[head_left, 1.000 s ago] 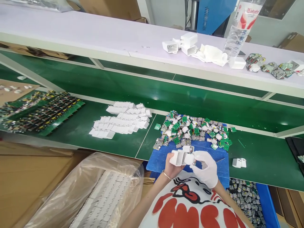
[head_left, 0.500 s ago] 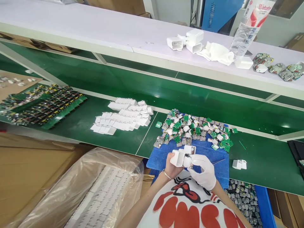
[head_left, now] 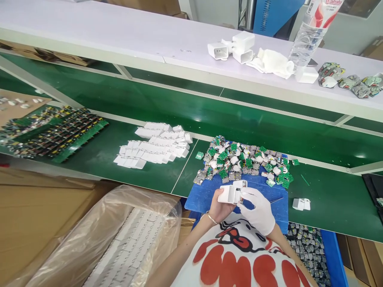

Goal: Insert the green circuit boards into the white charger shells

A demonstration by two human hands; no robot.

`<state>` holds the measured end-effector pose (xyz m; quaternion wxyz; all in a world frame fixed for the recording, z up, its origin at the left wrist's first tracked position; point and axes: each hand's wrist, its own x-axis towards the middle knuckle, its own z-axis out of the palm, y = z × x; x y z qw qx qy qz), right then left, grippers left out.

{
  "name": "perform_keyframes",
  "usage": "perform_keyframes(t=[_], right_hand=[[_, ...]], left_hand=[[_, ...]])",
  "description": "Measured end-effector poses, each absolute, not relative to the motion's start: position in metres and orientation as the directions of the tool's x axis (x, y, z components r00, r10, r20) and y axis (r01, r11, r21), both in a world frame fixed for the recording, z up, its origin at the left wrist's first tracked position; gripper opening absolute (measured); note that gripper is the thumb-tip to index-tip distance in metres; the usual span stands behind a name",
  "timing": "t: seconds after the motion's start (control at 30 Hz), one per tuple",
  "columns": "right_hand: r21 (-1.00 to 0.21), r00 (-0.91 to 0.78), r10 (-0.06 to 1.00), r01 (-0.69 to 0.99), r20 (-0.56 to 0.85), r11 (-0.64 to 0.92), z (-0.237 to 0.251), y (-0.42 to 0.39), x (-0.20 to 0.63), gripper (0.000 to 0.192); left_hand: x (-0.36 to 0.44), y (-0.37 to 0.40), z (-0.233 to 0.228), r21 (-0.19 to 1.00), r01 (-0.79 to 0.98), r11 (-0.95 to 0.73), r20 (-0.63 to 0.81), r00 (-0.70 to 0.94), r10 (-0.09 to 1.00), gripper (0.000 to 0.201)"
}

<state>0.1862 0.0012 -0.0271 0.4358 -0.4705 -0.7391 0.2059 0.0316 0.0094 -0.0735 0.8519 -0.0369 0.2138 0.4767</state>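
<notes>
Green bench (head_left: 113, 159) runs wide beyond the hands, white-framed along its far edge; bare green stretches lie just right of the hands and far left past the stacks. White shelf (head_left: 119, 36) overhangs well beyond, carrying loose shells, a cloth (head_left: 273, 63) and a bottle (head_left: 308, 38), top cut off by the frame.

Near-left of the hands: open carton, clear bag (head_left: 119, 235) over rows of white parts, details blurred by the plastic. Far left: board panels (head_left: 54, 135). Beyond-left: stacked white shells (head_left: 155, 149).

Blue tray (head_left: 203, 195) sits directly under the hands, its near edge overhanging the bench. Heap of small boards (head_left: 245, 161) fills the tray's far half, just beyond the fingers. Two white pieces (head_left: 301, 204) lie right of the hands, apart from the tray. Bin of parts (head_left: 311, 247) near-right, half hidden by the arm.

Left hand (head_left: 218, 209), bare, bracelet at wrist, closed around a white housing (head_left: 229, 194), held above the tray. Right hand (head_left: 259, 207), white-gloved, fingers pinched at the housing's open end on a small insert (head_left: 241, 196); what it is cannot be made out.
</notes>
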Motion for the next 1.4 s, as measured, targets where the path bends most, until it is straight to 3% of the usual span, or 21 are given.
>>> perform_keyframes(t=[0.13, 0.23, 0.3, 0.47, 0.67, 0.9, 1.07, 1.2, 1.33, 1.4], right_hand=[[-0.851, -0.182, 0.939, 0.399, 0.293, 0.342, -0.025, 0.006, 0.189, 0.021], [-0.971, -0.113, 0.987, 0.201, 0.112, 0.133, -0.023, 0.012, 0.194, 0.024], [-0.99, -0.06, 0.998, 0.14, 0.005, 0.013, -0.023, 0.017, 0.197, 0.03], [-0.958, -0.135, 0.99, 0.288, -0.035, 0.006, -0.031, 0.022, 0.197, 0.034], [-0.935, -0.1, 0.992, 0.354, -0.073, -0.033, -0.043, 0.002, 0.199, 0.031], [-0.842, 0.148, 0.979, 0.502, -0.142, -0.198, -0.099, 0.017, 0.217, 0.034], [-0.653, 0.435, 0.889, 0.633, -0.143, -0.415, -0.141, 0.046, 0.27, 0.05], [-0.528, 0.448, 0.885, 0.724, -0.13, -0.444, -0.163, 0.056, 0.299, 0.047], [-0.494, 0.444, 0.885, 0.742, -0.143, -0.452, -0.177, 0.04, 0.3, 0.03], [-0.48, 0.485, 0.861, 0.725, -0.153, -0.494, -0.179, 0.025, 0.298, 0.031]], left_hand=[[0.036, 0.008, -0.07, 0.102, -0.822, 0.561, -0.4, 0.482, 0.779, 0.031], [0.039, 0.006, -0.067, 0.065, -0.815, 0.575, -0.406, 0.505, 0.762, 0.029], [0.039, 0.006, -0.065, 0.042, -0.806, 0.591, -0.414, 0.524, 0.744, 0.03], [0.039, 0.005, -0.065, 0.006, -0.813, 0.583, -0.446, 0.52, 0.729, 0.029], [0.042, -0.004, -0.08, 0.005, -0.807, 0.591, -0.461, 0.522, 0.718, 0.027], [0.04, -0.004, -0.08, 0.061, -0.776, 0.628, -0.391, 0.56, 0.73, 0.034], [0.038, -0.002, -0.077, 0.144, -0.694, 0.705, -0.298, 0.649, 0.7, 0.04], [0.043, -0.004, -0.084, 0.151, -0.643, 0.751, -0.292, 0.697, 0.655, 0.039], [0.043, -0.006, -0.094, 0.169, -0.598, 0.783, -0.286, 0.731, 0.62, 0.041], [0.041, -0.006, -0.097, 0.174, -0.588, 0.79, -0.282, 0.739, 0.612, 0.04]])
